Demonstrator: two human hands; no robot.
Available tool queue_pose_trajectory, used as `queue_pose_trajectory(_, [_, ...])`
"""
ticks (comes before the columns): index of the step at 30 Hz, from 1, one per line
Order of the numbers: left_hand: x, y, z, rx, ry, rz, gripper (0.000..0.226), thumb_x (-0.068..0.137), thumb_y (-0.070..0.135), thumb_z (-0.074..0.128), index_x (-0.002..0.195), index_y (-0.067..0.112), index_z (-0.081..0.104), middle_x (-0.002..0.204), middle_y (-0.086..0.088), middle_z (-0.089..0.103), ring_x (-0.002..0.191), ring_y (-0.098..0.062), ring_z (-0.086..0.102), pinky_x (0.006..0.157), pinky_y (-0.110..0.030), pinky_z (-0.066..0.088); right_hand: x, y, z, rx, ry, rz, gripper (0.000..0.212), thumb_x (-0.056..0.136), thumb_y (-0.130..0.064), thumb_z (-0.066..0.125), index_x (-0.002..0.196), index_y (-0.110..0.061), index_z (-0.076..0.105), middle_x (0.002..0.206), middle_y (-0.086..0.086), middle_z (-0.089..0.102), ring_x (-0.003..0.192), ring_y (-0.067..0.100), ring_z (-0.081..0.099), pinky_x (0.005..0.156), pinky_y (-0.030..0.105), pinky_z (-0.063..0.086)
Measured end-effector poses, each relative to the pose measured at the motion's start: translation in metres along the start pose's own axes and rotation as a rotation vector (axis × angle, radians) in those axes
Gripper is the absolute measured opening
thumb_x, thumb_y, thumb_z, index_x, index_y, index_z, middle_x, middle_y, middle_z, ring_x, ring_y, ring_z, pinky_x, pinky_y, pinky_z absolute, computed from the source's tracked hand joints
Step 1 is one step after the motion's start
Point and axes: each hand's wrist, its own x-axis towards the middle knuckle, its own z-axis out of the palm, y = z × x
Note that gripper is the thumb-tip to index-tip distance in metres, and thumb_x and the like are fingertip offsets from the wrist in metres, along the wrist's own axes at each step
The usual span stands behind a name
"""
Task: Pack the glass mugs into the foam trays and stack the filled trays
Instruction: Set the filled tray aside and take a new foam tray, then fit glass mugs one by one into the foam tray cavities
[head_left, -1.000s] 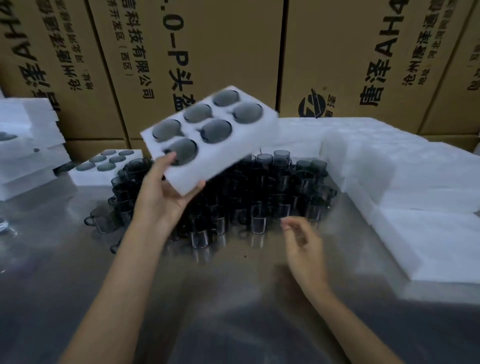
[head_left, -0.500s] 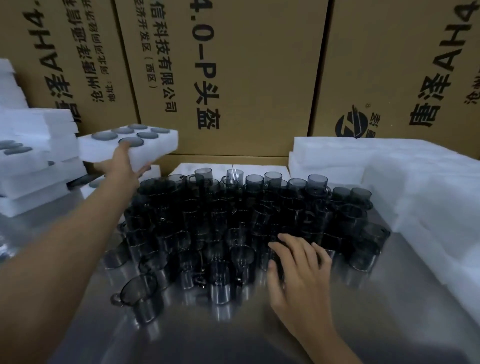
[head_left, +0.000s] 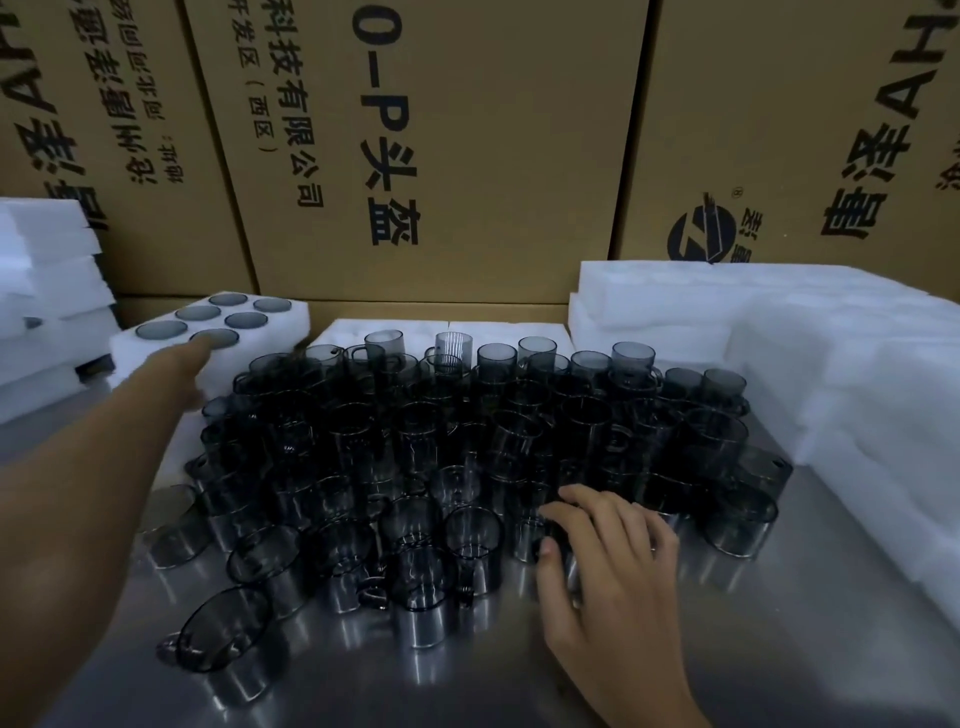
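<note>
Several dark smoked glass mugs (head_left: 426, 441) stand crowded together on the steel table (head_left: 810, 660). My left hand (head_left: 179, 366) reaches to the back left and holds the front edge of a filled white foam tray (head_left: 275, 332), thumb on top. That tray holds several mugs and sits on another foam piece. My right hand (head_left: 608, 540) is at the near right edge of the mug cluster. Its fingers curl over one glass mug (head_left: 530, 535), with the thumb against that mug's side.
A stack of white foam trays (head_left: 52, 291) stands at the far left. More foam trays (head_left: 753, 317) are piled along the right side and behind the mugs. Tall cardboard boxes (head_left: 467, 156) wall off the back. One mug (head_left: 218, 634) leans at the front left.
My left hand carried the filled tray from the middle to the back left and lowered it onto the foam there. My right hand moved onto the mugs and its fingers curled round one.
</note>
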Motion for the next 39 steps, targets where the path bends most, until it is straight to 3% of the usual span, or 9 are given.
queue_pose_trajectory(2, [0.001, -0.006, -0.007, 0.025, -0.014, 0.044, 0.077, 0.087, 0.013, 0.071, 0.152, 0.009, 0.03, 0.156, -0.02, 0.031, 0.143, -0.037, 0.028, 0.114, -0.042, 0.024, 0.0, 0.0, -0.001, -0.006, -0.012, 0.006, 0.03, 0.089, -0.032, 0.048, 0.106, -0.022, 0.07, 0.118, -0.01, 0.064, 0.115, 0.012, 0.055, 0.106, 0.039, 0.032])
queue_pose_trajectory(5, [0.003, 0.002, -0.016, -0.494, 0.032, -0.111, 0.055, 0.098, 0.017, 0.056, 0.149, 0.006, 0.036, 0.149, -0.016, 0.044, 0.135, -0.031, 0.045, 0.104, -0.037, 0.044, -0.001, 0.0, -0.002, 0.006, -0.007, 0.005, 0.029, 0.089, -0.031, 0.048, 0.106, -0.022, 0.07, 0.117, -0.011, 0.063, 0.115, 0.01, 0.054, 0.106, 0.038, 0.031])
queue_pose_trajectory(7, [-0.006, 0.003, -0.02, -0.458, 0.132, -0.115, 0.06, 0.098, 0.017, 0.054, 0.151, 0.006, 0.029, 0.155, -0.011, 0.036, 0.139, -0.025, 0.041, 0.106, -0.033, 0.044, -0.001, 0.0, -0.002, 0.015, -0.003, 0.001, 0.029, 0.089, -0.03, 0.048, 0.106, -0.022, 0.069, 0.117, -0.011, 0.063, 0.115, 0.01, 0.054, 0.105, 0.038, 0.032])
queue_pose_trajectory(10, [-0.011, 0.012, -0.017, -0.291, 0.127, -0.068, 0.064, 0.098, 0.009, 0.055, 0.153, 0.006, 0.022, 0.159, -0.01, 0.026, 0.142, -0.026, 0.034, 0.112, -0.035, 0.037, -0.001, 0.0, -0.003, 0.022, -0.02, 0.009, 0.028, 0.089, -0.03, 0.047, 0.107, -0.023, 0.068, 0.117, -0.012, 0.062, 0.115, 0.009, 0.053, 0.106, 0.037, 0.031])
queue_pose_trajectory(15, [-0.035, 0.031, -0.001, -0.139, 0.276, -0.055, 0.062, 0.096, 0.02, 0.048, 0.152, 0.016, 0.02, 0.154, -0.007, 0.033, 0.135, -0.031, 0.039, 0.11, -0.045, 0.036, -0.002, 0.001, -0.004, 0.016, -0.069, 0.034, 0.029, 0.091, -0.03, 0.046, 0.109, -0.023, 0.067, 0.118, -0.011, 0.06, 0.115, 0.01, 0.054, 0.107, 0.04, 0.032])
queue_pose_trajectory(20, [-0.082, 0.055, 0.02, 0.272, 0.358, 0.154, 0.049, 0.091, 0.013, 0.056, 0.136, 0.002, 0.038, 0.139, -0.024, 0.045, 0.126, -0.042, 0.046, 0.101, -0.052, 0.044, -0.002, -0.001, -0.005, 0.0, -0.084, 0.047, 0.024, 0.089, -0.025, 0.054, 0.108, -0.021, 0.068, 0.119, -0.009, 0.061, 0.116, 0.011, 0.052, 0.107, 0.038, 0.031])
queue_pose_trajectory(24, [-0.134, 0.066, 0.043, 0.291, 0.171, 0.328, 0.046, 0.09, 0.008, 0.053, 0.133, -0.002, 0.04, 0.137, -0.021, 0.049, 0.123, -0.041, 0.048, 0.101, -0.05, 0.044, -0.005, -0.003, -0.012, 0.0, -0.087, 0.071, 0.021, 0.091, -0.021, 0.059, 0.109, -0.019, 0.069, 0.12, -0.006, 0.061, 0.118, 0.012, 0.052, 0.109, 0.039, 0.029])
queue_pose_trajectory(32, [-0.28, 0.055, 0.094, 0.34, -0.149, 0.472, 0.05, 0.09, 0.014, 0.057, 0.139, 0.013, 0.045, 0.133, -0.014, 0.054, 0.122, -0.034, 0.051, 0.105, -0.045, 0.041, -0.029, 0.001, -0.048, -0.017, -0.074, 0.153, 0.02, 0.091, -0.018, 0.06, 0.109, -0.019, 0.068, 0.121, -0.006, 0.06, 0.119, 0.014, 0.052, 0.111, 0.043, 0.029])
queue_pose_trajectory(39, [-0.422, 0.011, 0.134, 0.319, -0.364, 0.817, 0.047, 0.09, 0.011, 0.054, 0.136, 0.019, 0.049, 0.144, 0.001, 0.042, 0.141, -0.017, 0.029, 0.123, -0.043, 0.007, -0.051, 0.027, -0.097, -0.04, -0.02, 0.251, 0.026, 0.085, -0.017, 0.062, 0.112, -0.018, 0.066, 0.125, -0.001, 0.058, 0.124, 0.02, 0.049, 0.106, 0.044, 0.032])
